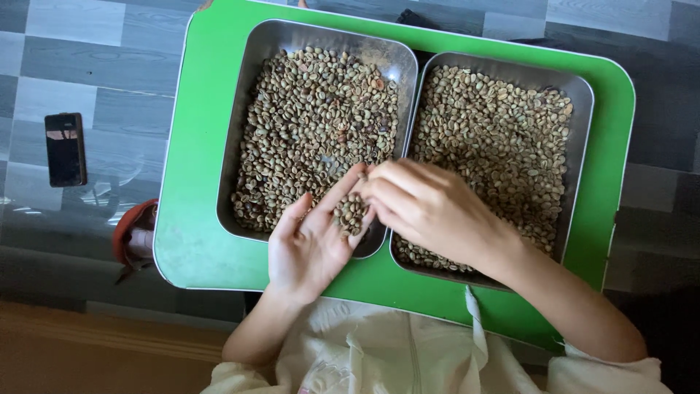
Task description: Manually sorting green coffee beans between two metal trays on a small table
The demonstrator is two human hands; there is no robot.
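A small heap of green coffee beans [351, 211] is cupped in the open, palm-up left hand [310, 244] at the centre of the frame, fingers spread; the right hand [426, 208] has its fingertips pinched together over them. Behind, two bean-filled steel trays [244, 109] are set on a green board [193, 219]; a phone [65, 149] lies at the left

Green tray, silver pans, olive-tan beans

Bright green tray [197, 241] carries two dull silver metal pans [248, 80]; green coffee beans [313, 117] are pale olive-tan, a few brown. Floor [87, 66] is grey checkered wood-grain; phone [65, 149] black; sleeves [408, 350] cream.
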